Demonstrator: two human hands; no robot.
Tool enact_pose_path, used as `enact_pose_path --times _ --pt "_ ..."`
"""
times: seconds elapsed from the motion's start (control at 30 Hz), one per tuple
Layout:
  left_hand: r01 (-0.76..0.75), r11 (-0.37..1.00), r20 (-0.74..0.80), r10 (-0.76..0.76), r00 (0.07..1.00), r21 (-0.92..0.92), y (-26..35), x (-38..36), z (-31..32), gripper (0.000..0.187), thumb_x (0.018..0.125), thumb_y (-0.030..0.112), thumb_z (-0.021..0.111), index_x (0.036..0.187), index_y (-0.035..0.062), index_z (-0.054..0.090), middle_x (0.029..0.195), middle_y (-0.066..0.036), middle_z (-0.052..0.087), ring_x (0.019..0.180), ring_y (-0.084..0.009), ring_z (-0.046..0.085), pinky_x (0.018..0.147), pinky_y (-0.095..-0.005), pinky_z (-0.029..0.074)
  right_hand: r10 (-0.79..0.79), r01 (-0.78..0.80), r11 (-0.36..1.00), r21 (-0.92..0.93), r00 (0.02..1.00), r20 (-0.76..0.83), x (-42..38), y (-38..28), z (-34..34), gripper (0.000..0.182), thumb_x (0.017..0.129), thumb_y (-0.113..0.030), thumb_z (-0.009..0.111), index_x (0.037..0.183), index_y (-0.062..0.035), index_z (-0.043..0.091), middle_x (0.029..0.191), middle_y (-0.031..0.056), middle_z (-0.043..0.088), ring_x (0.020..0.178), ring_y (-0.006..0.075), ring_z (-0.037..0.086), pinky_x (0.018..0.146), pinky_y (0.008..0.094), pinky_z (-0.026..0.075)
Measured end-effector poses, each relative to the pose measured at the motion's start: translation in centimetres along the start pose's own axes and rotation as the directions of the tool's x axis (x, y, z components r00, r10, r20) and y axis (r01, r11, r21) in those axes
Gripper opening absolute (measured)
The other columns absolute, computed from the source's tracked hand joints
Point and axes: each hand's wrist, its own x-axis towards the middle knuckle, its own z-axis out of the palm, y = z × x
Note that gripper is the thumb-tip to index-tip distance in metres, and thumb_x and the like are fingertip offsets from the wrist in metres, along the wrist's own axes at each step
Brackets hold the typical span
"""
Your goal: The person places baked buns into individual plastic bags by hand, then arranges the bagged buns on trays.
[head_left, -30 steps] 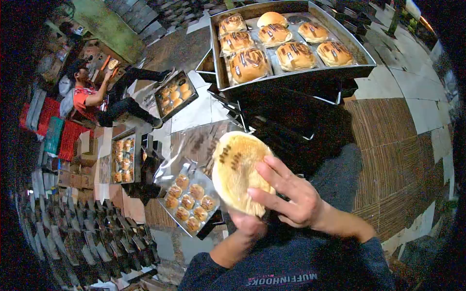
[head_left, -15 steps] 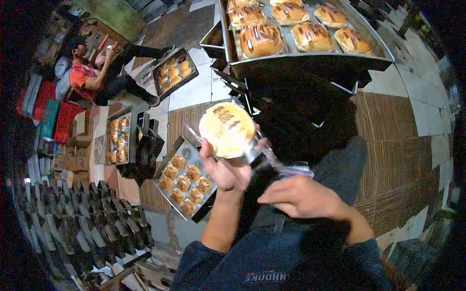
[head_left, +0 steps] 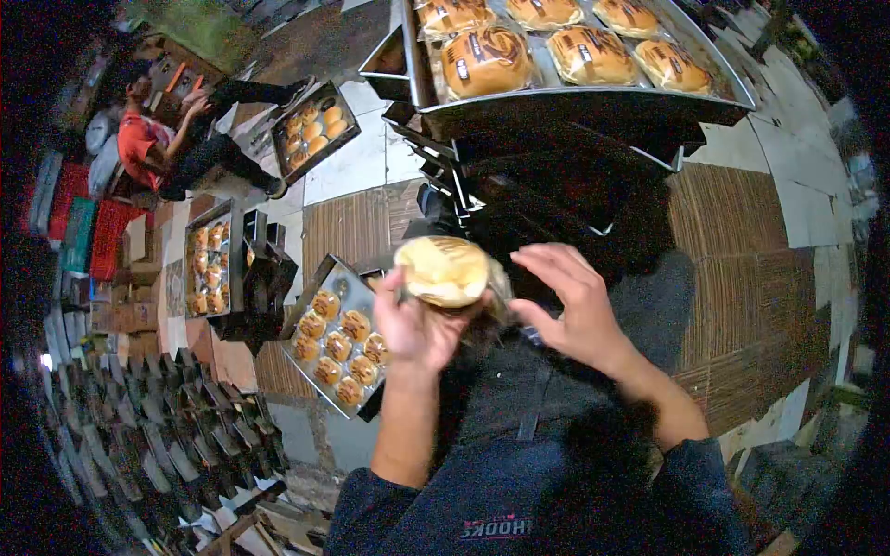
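My left hand (head_left: 414, 326) grips a round, pale golden bun (head_left: 443, 271) from below and its side, in front of my body. The bun is tilted, with dark markings on its top. Clear wrapping trails from its right side, blurred by motion. Just right of that wrapping, my right hand (head_left: 577, 310) is raised with thumb and fingers apart and nothing between them. At the top, a large metal tray (head_left: 593, 96) holds several wrapped buns (head_left: 593, 57) with brown tops and printed marks.
A lower tray of buns (head_left: 311, 378) stands left of my arm, and another tray (head_left: 232, 269) lies farther left. A seated person in a red shirt (head_left: 139, 148) is beyond, near a further tray (head_left: 345, 132). Stacked dark metal pans (head_left: 158, 417) fill the lower left.
The bun has tipped so that more of its side shows, and sits slightly lower. My right hand has risen toward it, its fingers spreading from a closed pose.
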Motion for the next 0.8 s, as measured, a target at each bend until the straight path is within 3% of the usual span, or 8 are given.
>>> enact_pose_path --times 0.1,0.17,0.23,0.4,0.5,0.57,0.63,0.8 --pt "0.215 0.967 0.245 -0.177 0.953 -0.138 -3.5 -1.3 0.2 0.062 0.097 0.052 0.032 0.138 0.0055 0.038 0.129 -0.014 0.054 0.107 -0.0248 0.061 0.072 -0.0360 0.059 -0.291 0.294 0.956 -0.011 0.936 -0.200 0.4 -1.0 0.1 0.018 0.072 -0.009 0.075 0.088 -0.0029 0.069 0.085 0.0086 0.066 0.077 0.0290 0.061 0.076 0.0383 0.051" --pt "0.121 0.872 -0.395 0.088 0.915 0.475 -5.7 -2.8 1.0 0.061 0.099 0.049 0.035 0.139 0.0026 0.036 0.130 -0.011 0.052 0.111 -0.0200 0.056 0.079 -0.0329 0.054 -0.267 0.296 0.953 0.063 0.921 -0.283 0.0 -1.4 0.6 0.012 0.077 -0.009 0.073 0.085 -0.0008 0.069 0.084 0.0091 0.066 0.076 0.0245 0.061 0.073 0.0345 0.050" --pt "-0.414 0.431 0.040 0.652 0.757 0.802 -7.1 -1.3 -0.8 0.054 0.099 0.038 0.046 0.132 -0.0036 0.041 0.124 -0.011 0.054 0.109 -0.0180 0.054 0.094 -0.0323 0.043 0.178 -0.060 0.951 0.302 0.908 -0.380 -0.7 -1.4 1.3 0.010 0.084 -0.008 0.069 0.087 0.0010 0.068 0.082 0.0087 0.066 0.076 0.0195 0.061 0.070 0.0290 0.049" --pt "-0.467 -0.167 0.426 0.734 0.530 0.868 -2.3 -2.4 -1.1 0.008 0.088 0.006 0.064 0.087 -0.0018 0.064 0.088 -0.014 0.067 0.082 -0.0215 0.064 0.076 -0.0301 0.050 0.458 -0.269 0.739 0.618 0.873 -0.167 -0.4 -3.1 1.0 0.007 0.087 -0.004 0.065 0.089 0.0018 0.068 0.086 0.0112 0.065 0.078 0.0173 0.062 0.073 0.0259 0.049" --pt "-0.467 -0.553 0.701 0.671 0.241 0.690 0.6 -3.4 -1.0 0.008 0.082 0.006 0.070 0.085 0.0017 0.065 0.086 -0.011 0.064 0.073 -0.0251 0.061 0.067 -0.0330 0.050 -0.160 0.157 0.987 -0.037 0.943 -0.291 1.6 -3.1 -0.8 0.011 0.076 -0.002 0.074 0.086 -0.0022 0.071 0.089 0.0090 0.063 0.076 0.0208 0.062 0.068 0.0287 0.052" --pt "-0.427 -0.630 0.756 0.599 0.264 0.649 1.6 -2.8 -2.7 0.009 0.079 0.004 0.071 0.086 0.0021 0.065 0.083 -0.010 0.062 0.070 -0.0242 0.059 0.063 -0.0318 0.049 -0.254 0.206 0.965 -0.159 0.878 -0.405 0.4 0.1 2.2 0.012 0.077 -0.002 0.073 0.088 -0.0039 0.071 0.088 0.0082 0.060 0.070 0.0199 0.061 0.059 0.0281 0.051" --pt "-0.293 -0.587 0.651 0.618 0.440 0.755 1.7 -1.5 -5.9 0.009 0.080 0.003 0.068 0.089 0.0023 0.064 0.084 -0.010 0.061 0.076 -0.0239 0.059 0.068 -0.0331 0.049 0.404 -0.270 0.802 0.533 0.902 -0.151 -0.1 4.3 6.6 0.008 0.080 -0.002 0.069 0.087 -0.0019 0.068 0.089 0.0105 0.060 0.068 0.0197 0.062 0.058 0.0283 0.051" --pt "-0.369 -0.439 0.569 0.702 0.428 0.819 0.3 -2.5 -8.2 0.012 0.079 -0.002 0.067 0.090 0.0034 0.068 0.087 -0.012 0.065 0.076 -0.0246 0.062 0.069 -0.0307 0.050 0.052 -0.012 0.983 0.182 0.975 -0.218 -1.3 4.0 6.6 0.012 0.078 -0.006 0.071 0.089 -0.0040 0.068 0.083 0.0104 0.065 0.067 0.0223 0.062 0.062 0.0287 0.050"
